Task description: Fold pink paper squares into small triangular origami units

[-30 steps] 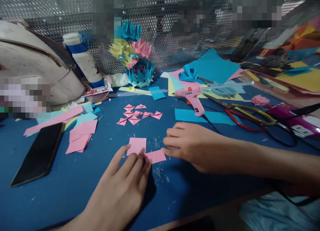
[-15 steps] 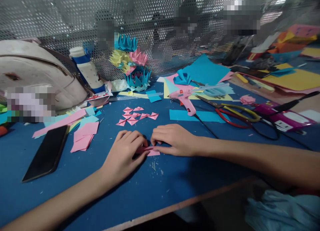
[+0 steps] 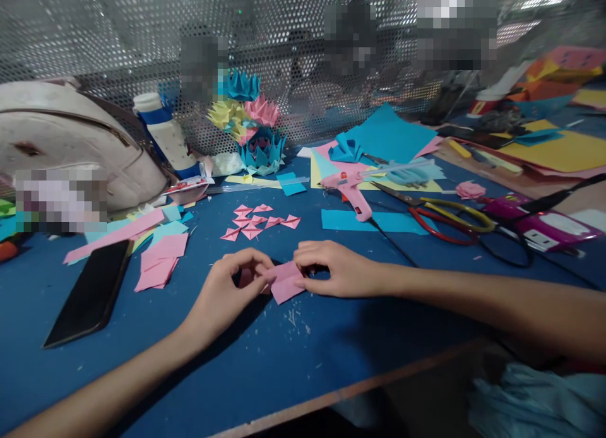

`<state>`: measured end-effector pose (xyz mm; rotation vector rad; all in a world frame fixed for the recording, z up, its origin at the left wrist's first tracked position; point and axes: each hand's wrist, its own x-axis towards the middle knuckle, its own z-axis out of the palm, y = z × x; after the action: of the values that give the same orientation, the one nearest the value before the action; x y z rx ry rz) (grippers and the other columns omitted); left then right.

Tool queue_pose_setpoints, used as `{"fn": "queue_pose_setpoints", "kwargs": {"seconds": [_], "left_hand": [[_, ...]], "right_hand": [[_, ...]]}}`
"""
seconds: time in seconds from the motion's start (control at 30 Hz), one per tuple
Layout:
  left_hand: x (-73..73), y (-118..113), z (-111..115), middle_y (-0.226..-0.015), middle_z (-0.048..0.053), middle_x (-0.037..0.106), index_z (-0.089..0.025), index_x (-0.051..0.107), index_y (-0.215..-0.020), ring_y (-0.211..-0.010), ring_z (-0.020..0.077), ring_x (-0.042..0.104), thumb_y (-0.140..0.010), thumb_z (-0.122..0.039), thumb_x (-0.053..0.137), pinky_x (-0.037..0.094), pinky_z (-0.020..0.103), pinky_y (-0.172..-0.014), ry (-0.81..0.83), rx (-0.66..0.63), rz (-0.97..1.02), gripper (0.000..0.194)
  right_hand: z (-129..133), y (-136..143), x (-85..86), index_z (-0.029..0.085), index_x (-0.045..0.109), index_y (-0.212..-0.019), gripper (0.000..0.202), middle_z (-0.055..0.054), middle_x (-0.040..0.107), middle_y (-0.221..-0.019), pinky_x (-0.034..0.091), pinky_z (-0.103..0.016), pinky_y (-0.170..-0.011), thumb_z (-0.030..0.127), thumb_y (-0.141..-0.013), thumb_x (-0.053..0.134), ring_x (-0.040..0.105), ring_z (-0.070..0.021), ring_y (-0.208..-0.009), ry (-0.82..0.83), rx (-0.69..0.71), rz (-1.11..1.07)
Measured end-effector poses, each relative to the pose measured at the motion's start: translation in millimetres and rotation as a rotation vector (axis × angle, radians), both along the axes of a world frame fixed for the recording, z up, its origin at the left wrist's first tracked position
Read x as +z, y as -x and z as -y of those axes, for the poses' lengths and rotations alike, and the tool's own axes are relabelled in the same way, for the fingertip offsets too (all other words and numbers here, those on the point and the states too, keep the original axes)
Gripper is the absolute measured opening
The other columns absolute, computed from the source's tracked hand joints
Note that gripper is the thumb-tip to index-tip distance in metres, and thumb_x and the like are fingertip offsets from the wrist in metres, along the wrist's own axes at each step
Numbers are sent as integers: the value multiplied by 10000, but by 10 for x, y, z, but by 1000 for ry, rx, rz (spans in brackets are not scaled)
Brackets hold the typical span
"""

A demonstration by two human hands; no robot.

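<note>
A small creased piece of pink paper [image 3: 286, 283] is held between my two hands, just above the blue table [image 3: 303, 362]. My left hand [image 3: 234, 279] pinches its left side between thumb and fingers. On the right side, my right hand [image 3: 326, 267] grips the edge the same way. Beyond my hands lie several small folded pink paper triangles [image 3: 255, 221]. A stack of pink paper squares [image 3: 160, 264] rests to the left of my left hand.
A black phone [image 3: 89, 293] lies at the left, near a backpack [image 3: 71, 141] and a bottle [image 3: 165, 135]. Paper flowers [image 3: 260, 151] stand at the back. Rightward are a pink glue gun [image 3: 348, 189], its cord, scissors [image 3: 440, 217] and a purple power strip [image 3: 540, 220].
The pink paper, pressed flat on the table before, is now lifted, unfolded wider and tilted. My fingers have shifted from pressing down to pinching its two sides.
</note>
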<state>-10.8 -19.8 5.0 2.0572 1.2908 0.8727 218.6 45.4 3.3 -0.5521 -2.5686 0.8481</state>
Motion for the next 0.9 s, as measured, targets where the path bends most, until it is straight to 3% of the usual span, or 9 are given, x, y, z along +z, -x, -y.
{"fn": "queue_pose_setpoints", "kwargs": {"seconds": [0.13,0.3,0.43,0.53,0.6,0.73,0.9], "left_hand": [[-16,-40,37,-685,-39,669,-188,599,-995,-587,115,623,-961,-262,600,451,211,-526,52,-31,51,81],[-33,-55,91,-825,-19,704,-241,668,-986,-776,159,623,-939,-264,672,442,318,-761,10,-50,-14,52],[-48,-14,124,-1038,12,702,-281,717,-1018,-939,194,595,-998,-235,601,333,390,-888,-288,-129,-259,126],[-66,18,164,-1143,53,710,-199,710,-1105,-1021,219,580,-1064,-176,434,302,411,-950,-579,-205,-416,280],[-74,32,188,-1156,66,727,-131,694,-1139,-1046,227,579,-1078,-143,355,288,414,-991,-652,-255,-447,344],[-79,44,205,-1194,71,725,-119,690,-1157,-1050,227,590,-1088,-144,310,290,412,-1004,-643,-269,-466,387],[-83,41,196,-1187,63,728,-123,691,-1169,-1037,217,597,-1090,-152,307,304,396,-999,-627,-248,-476,393]], "right_hand": [[8,5,-20,160,598,-805,191,-4,580,-770,346,-238,-665,278,-954,572,507,-128,-750,46,-5,-29],[-2,-9,-49,167,617,-796,162,1,608,-741,340,-237,-647,253,-933,605,531,-131,-744,17,-71,5],[-28,-21,-66,171,608,-738,234,23,618,-673,314,-241,-627,315,-907,684,518,-122,-702,-95,-115,30],[-39,-35,-77,175,632,-755,254,23,646,-692,313,-250,-637,367,-914,685,514,-120,-685,-239,-107,20],[-36,-52,-81,183,661,-777,268,16,673,-720,317,-265,-654,395,-942,650,532,-126,-703,-358,-98,11],[-23,-103,-78,212,711,-876,243,15,735,-835,331,-288,-704,370,-999,572,584,-136,-797,-501,-49,-6],[-49,-145,-64,220,708,-985,275,18,753,-978,362,-299,-725,310,-1058,459,611,-118,-885,-498,86,-47]]}}
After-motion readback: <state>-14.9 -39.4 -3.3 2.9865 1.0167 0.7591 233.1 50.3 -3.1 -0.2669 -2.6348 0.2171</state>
